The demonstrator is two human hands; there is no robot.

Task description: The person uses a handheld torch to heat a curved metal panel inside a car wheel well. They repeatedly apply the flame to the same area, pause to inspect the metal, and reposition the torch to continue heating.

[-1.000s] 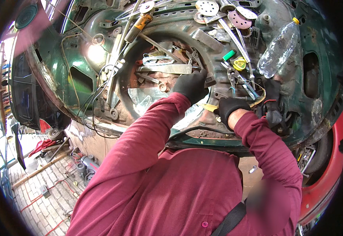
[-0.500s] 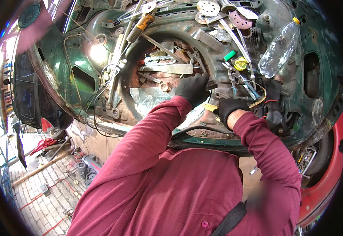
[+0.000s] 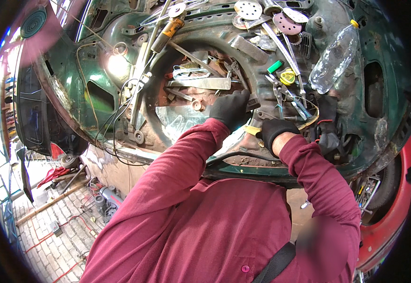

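Observation:
My left hand [image 3: 230,110], in a black glove, reaches over the near right part of the round well [image 3: 151,96] in a green car body. Its fingers are curled, and what they hold, if anything, is hidden beneath them. A dark metal block [image 3: 253,102] lies right beside the fingertips. To the right, my right hand [image 3: 279,131], also black-gloved, is closed around a flat yellow piece [image 3: 252,129] that sticks out toward the left hand. Pliers [image 3: 277,90] and a blue-handled tool [image 3: 301,109] lie just beyond the right hand.
Inside the well are a flat metal bar [image 3: 200,83] and coiled light wire [image 3: 191,72]. A clear plastic bottle [image 3: 335,59], a yellow tape measure [image 3: 288,76] and sanding discs [image 3: 248,9] lie beyond. An orange-handled power tool [image 3: 168,34] and loose black cables [image 3: 116,118] are at left.
My left hand has shifted slightly toward me, its fingers a little more tucked in. My right hand stays nearly still with the yellow piece.

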